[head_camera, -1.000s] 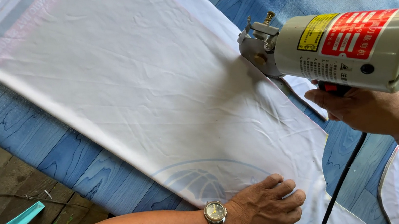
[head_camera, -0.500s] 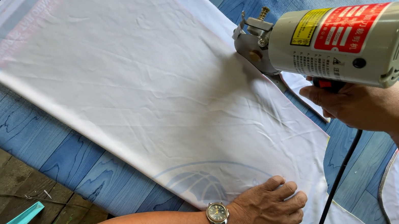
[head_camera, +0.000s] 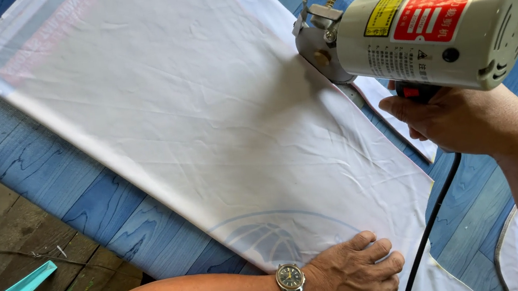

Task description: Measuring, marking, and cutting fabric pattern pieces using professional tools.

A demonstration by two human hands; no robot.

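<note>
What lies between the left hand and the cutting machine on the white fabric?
In the head view, only a bare, slightly creased stretch of the white fabric lies between the left hand and the cutting machine. A faint blue round print sits near the hand.

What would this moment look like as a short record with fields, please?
Setting: blue wood-grain table surface
Material: large white cloth sheet, wrinkled, lying flat, faint blue round emblem near its lower edge
Right hand: grips the handle of a beige cylindrical electric cutting machine at the cloth's right edge
Left hand: presses flat on the cloth's lower corner; metal wristwatch on the wrist
Cable: black cord hangs below the machine
</note>
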